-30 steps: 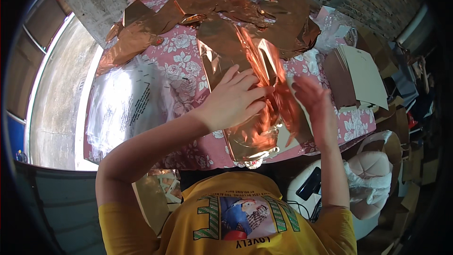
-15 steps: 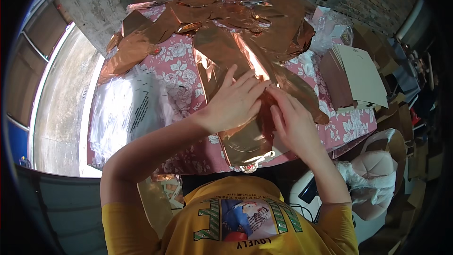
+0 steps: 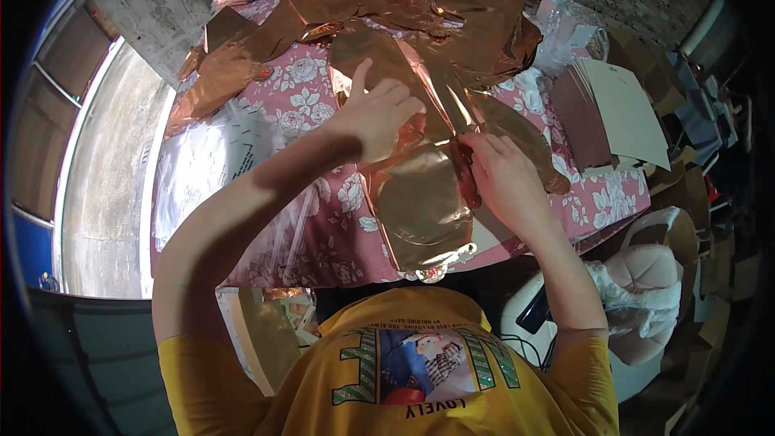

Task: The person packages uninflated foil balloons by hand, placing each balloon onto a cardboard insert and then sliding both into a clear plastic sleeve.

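A flat, uninflated copper-coloured foil balloon [image 3: 424, 206] lies folded on the table in front of me, its lower end near the table's front edge. My left hand [image 3: 378, 117] is over its upper left part, little finger stretched up and the other fingers curled down on the foil, which bunches under them. At the balloon's right edge, my right hand [image 3: 504, 173] pinches the foil between thumb and fingers. A crease runs across the foil between both hands. The left thumb is hidden.
The table has a pink floral cloth [image 3: 323, 250]. More copper foil balloons [image 3: 476, 24] cover its far side. Clear plastic bags [image 3: 211, 161] lie at left, beige card sheets [image 3: 622, 117] at right. A padded seat [image 3: 642, 291] and a phone [image 3: 534, 308] are at lower right.
My left hand has moved up and left, from flat on the foil to curled fingers. My right hand has closed on the foil edge. The foil between them is pulled and creased.
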Action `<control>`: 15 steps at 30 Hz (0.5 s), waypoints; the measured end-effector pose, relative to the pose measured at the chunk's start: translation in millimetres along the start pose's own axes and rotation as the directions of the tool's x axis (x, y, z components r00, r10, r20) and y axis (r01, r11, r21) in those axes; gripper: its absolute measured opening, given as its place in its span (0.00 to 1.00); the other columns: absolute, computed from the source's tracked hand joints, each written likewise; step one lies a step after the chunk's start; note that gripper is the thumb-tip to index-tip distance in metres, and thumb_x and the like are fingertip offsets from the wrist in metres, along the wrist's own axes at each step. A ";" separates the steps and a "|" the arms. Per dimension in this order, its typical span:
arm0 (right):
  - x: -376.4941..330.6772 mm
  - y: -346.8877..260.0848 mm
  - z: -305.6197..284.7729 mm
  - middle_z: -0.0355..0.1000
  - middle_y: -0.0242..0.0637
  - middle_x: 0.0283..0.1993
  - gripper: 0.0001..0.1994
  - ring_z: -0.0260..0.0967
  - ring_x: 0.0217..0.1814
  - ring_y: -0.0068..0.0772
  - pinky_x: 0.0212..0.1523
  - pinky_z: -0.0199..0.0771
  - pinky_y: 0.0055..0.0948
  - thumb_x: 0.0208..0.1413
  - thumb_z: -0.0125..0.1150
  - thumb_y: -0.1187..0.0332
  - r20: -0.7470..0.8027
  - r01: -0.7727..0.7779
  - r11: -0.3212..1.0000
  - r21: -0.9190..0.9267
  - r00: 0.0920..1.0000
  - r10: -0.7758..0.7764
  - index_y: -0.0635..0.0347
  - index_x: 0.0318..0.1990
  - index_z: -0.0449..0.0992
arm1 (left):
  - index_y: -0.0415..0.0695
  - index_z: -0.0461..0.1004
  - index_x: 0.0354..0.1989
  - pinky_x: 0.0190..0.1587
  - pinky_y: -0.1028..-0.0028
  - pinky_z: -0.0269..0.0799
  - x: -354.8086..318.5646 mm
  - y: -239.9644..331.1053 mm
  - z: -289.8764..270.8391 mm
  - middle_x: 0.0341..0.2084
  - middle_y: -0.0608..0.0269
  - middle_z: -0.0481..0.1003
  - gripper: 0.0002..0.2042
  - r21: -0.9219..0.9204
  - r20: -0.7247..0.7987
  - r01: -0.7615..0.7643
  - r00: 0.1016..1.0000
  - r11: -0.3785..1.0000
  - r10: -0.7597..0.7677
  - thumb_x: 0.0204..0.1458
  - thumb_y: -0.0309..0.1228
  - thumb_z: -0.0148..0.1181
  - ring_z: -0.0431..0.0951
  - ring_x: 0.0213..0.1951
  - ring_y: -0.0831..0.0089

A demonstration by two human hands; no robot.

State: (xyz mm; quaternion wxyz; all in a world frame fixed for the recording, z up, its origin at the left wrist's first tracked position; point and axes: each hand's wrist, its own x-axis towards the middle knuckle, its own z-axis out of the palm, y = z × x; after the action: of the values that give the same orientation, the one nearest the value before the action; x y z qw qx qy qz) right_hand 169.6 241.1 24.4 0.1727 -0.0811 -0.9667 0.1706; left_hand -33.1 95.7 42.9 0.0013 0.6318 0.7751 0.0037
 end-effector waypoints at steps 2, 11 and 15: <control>0.0 0.3 1.2 0.74 0.42 0.44 0.16 0.70 0.48 0.46 0.50 0.73 0.40 0.52 0.55 0.76 -0.008 0.008 1.000 -0.006 1.000 -0.008 0.61 0.50 0.72 | 0.52 0.71 0.49 0.71 0.43 0.31 2.5 -2.8 0.6 0.49 0.61 0.69 0.20 0.009 0.004 -0.018 1.000 1.000 0.018 0.45 0.25 0.57 0.61 0.64 0.63; -0.9 -4.7 0.8 0.74 0.42 0.45 0.14 0.71 0.48 0.46 0.50 0.73 0.39 0.53 0.56 0.76 -0.015 0.009 1.000 0.003 1.000 -0.009 0.62 0.48 0.74 | 0.50 0.74 0.34 0.71 0.52 0.40 -67.8 -50.0 -12.9 0.41 0.61 0.71 0.06 -0.361 -0.135 -0.201 0.977 0.910 0.162 0.55 0.31 0.50 0.68 0.59 0.62; -0.9 -2.1 2.2 0.74 0.42 0.47 0.13 0.71 0.49 0.46 0.51 0.73 0.40 0.54 0.56 0.75 -0.059 0.029 1.000 0.009 0.998 -0.029 0.62 0.48 0.74 | 0.46 0.76 0.45 0.73 0.59 0.38 -120.6 -57.7 -28.0 0.51 0.62 0.75 0.21 -0.470 -0.162 -0.142 0.984 0.871 0.073 0.45 0.11 0.51 0.66 0.64 0.65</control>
State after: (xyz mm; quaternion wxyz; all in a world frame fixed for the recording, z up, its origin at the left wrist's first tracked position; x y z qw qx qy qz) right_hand 169.4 238.3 23.0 0.2038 -0.0711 -0.9615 0.1701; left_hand -65.5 -34.2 70.1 0.1035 0.6522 0.7117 0.2394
